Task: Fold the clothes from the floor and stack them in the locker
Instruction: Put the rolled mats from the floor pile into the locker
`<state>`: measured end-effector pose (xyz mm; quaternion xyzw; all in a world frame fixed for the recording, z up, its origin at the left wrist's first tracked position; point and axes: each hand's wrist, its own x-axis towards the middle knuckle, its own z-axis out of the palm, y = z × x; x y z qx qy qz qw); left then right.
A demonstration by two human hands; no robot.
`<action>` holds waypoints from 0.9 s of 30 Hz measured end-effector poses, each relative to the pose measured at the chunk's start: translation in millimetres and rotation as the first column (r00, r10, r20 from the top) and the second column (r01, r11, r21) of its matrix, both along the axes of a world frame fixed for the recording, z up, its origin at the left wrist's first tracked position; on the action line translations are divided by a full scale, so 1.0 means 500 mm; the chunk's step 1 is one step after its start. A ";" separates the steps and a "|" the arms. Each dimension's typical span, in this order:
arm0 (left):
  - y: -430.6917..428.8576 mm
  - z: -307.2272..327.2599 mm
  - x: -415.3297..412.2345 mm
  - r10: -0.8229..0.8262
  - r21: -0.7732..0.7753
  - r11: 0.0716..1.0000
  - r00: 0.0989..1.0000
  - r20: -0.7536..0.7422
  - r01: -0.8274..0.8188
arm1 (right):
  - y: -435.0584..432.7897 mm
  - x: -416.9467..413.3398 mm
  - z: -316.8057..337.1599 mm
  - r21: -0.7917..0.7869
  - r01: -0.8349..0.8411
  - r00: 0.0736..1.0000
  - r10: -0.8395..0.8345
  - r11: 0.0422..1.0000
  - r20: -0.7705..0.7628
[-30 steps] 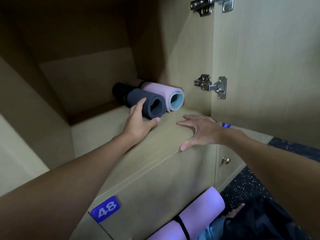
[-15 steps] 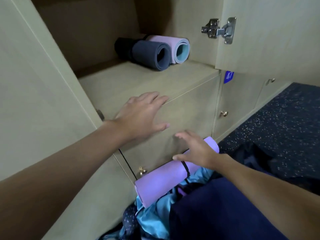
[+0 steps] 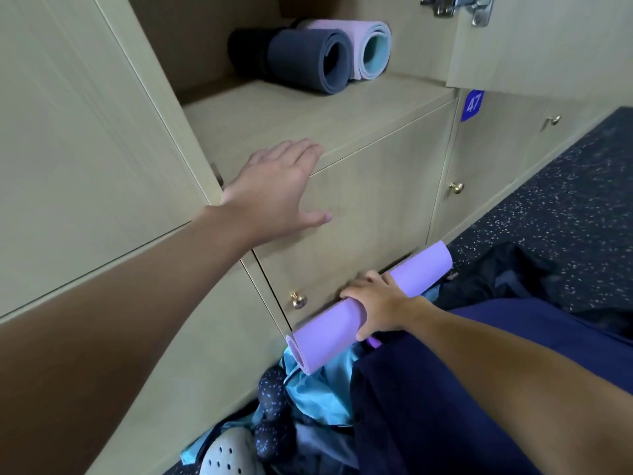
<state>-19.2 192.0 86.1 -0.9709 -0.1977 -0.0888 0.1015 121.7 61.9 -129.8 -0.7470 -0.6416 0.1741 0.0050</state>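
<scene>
A speckled dark floor (image 3: 565,200) is seen beside the open locker (image 3: 308,108). A rolled purple mat (image 3: 329,334) is gripped by the right hand (image 3: 376,303). The clothes (image 3: 318,389) are heaped at its 7 o'clock, under the mat. The left hand (image 3: 274,186) is spread flat, holding nothing, at 11 o'clock.

Left hand (image 3: 277,186) spread flat, right hand (image 3: 375,305) curled — gripping mat (image 3: 329,332)

The hinge (image 3: 459,6) is cut off by the top edge, the white shoe (image 3: 224,454) by the bottom. The purple mat (image 3: 329,334) and a navy cloth (image 3: 428,406) cover most of the clothes pile (image 3: 318,389).
</scene>
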 end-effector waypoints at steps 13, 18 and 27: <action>-0.042 0.022 -0.008 0.061 -0.130 0.990 0.998 -0.017 -0.063 | -0.082 0.046 0.162 0.199 -0.053 0.997 0.042 0.979 0.058; -0.115 0.058 -0.032 0.074 -0.392 0.918 0.997 0.023 -0.059 | -0.119 0.044 0.277 0.308 -0.090 0.992 0.059 0.947 0.109; -0.218 0.127 -0.095 0.130 -0.806 0.585 0.991 -0.020 -0.093 | -0.193 0.018 0.441 0.548 -0.199 0.967 0.071 0.812 0.246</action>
